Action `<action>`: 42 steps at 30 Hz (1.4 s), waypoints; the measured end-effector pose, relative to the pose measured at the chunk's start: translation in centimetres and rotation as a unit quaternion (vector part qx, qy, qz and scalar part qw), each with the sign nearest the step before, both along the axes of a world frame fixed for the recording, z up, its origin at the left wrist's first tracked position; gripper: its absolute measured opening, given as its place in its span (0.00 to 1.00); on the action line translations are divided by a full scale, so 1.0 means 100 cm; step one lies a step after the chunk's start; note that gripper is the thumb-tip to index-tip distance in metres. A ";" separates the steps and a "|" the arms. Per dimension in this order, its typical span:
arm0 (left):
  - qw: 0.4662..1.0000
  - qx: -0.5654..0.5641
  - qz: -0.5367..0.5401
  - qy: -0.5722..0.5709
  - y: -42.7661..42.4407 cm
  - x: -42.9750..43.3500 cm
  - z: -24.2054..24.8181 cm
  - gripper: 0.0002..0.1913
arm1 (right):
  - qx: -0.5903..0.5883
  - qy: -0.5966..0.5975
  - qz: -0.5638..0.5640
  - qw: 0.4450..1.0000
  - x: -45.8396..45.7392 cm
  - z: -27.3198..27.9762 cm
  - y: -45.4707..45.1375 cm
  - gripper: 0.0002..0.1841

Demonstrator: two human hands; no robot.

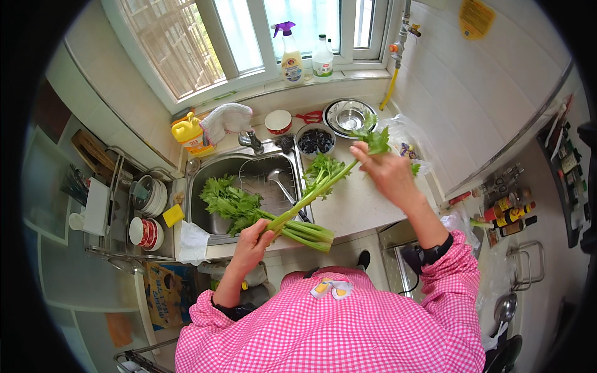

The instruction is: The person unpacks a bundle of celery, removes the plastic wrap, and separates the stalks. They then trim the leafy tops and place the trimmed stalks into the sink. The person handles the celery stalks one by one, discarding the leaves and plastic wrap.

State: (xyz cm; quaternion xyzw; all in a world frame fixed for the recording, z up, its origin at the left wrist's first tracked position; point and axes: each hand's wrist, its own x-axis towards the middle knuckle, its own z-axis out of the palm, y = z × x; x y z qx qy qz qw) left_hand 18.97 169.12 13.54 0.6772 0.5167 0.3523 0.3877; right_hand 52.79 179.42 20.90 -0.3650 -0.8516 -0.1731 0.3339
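Note:
A green celery stalk (310, 195) stretches between my hands over the front right of the sink. My left hand (252, 242) grips its lower end near the sink's front edge. At its leafy upper end, above the counter, my right hand (385, 172) has its fingers closed on the stem just below the leaves. A bunch of celery (305, 233) lies across the steel sink (224, 233), its leaves inside the basin and its cut ends out over the front rim. A ladle (280, 184) lies on the wire rack in the basin.
Behind the counter (359, 207) are a bowl of dark pieces (316, 141), steel basins (350, 120), red-handled scissors (311, 117) and a plastic bag (396, 130). The faucet (252, 141) rises behind the sink. A dish rack with bowls (147, 233) and a yellow sponge (173, 215) are at left.

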 end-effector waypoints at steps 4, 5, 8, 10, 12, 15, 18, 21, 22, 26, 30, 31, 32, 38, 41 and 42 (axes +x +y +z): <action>1.000 -0.016 -0.007 0.002 0.001 -0.010 0.003 0.09 | -0.197 0.035 0.074 0.977 0.030 -0.001 0.015 0.07; 0.999 -0.029 -0.006 -0.013 0.001 -0.012 0.002 0.09 | -0.249 0.052 0.101 0.962 0.034 0.000 0.017 0.06; 0.999 -0.048 0.006 -0.017 0.004 -0.016 0.001 0.08 | -0.448 0.171 0.144 0.866 0.040 0.007 0.019 0.06; 0.997 -0.062 0.004 -0.039 0.006 -0.018 0.001 0.08 | -0.581 0.194 0.091 0.785 0.043 0.014 0.017 0.08; 0.997 -0.069 0.005 -0.046 0.007 -0.019 0.000 0.08 | -0.627 0.196 0.060 0.751 0.044 0.018 0.016 0.09; 0.997 -0.064 0.007 -0.039 0.007 -0.021 0.000 0.07 | -0.637 0.170 0.056 0.750 0.044 0.017 0.016 0.10; 0.998 -0.054 0.010 -0.029 0.008 -0.025 0.001 0.07 | -0.549 0.093 0.127 0.821 0.041 0.007 0.020 0.10; 0.998 -0.052 0.016 -0.033 0.008 -0.029 0.001 0.07 | -0.467 0.009 0.163 0.869 0.038 -0.002 0.023 0.11; 0.998 -0.048 0.014 -0.029 0.009 -0.030 0.001 0.07 | -0.455 -0.024 0.143 0.878 0.036 -0.003 0.023 0.11; 0.997 -0.059 0.034 -0.033 0.007 -0.031 0.002 0.07 | -0.434 -0.056 0.095 0.894 0.033 -0.008 0.014 0.10; 0.992 -0.092 0.051 -0.074 0.002 -0.028 0.006 0.08 | -0.465 0.138 0.126 0.865 0.024 -0.013 0.000 0.08; 0.991 -0.103 0.045 -0.078 0.001 -0.027 0.008 0.08 | -0.494 0.222 0.120 0.832 0.019 -0.015 -0.003 0.07; 0.990 -0.112 0.044 -0.073 0.000 -0.026 0.009 0.08 | -0.519 0.352 0.154 0.764 0.015 -0.016 -0.007 0.06; 0.979 -0.142 0.018 -0.146 -0.004 -0.012 0.004 0.09 | -0.363 0.723 0.355 0.468 -0.002 -0.008 -0.004 0.09; 0.960 -0.175 0.022 -0.215 -0.006 -0.021 0.004 0.09 | -0.308 0.792 0.285 0.443 0.022 0.003 0.008 0.10; 0.954 -0.170 0.008 -0.248 -0.006 -0.023 0.004 0.09 | -0.378 0.738 0.273 0.488 0.021 -0.001 0.009 0.09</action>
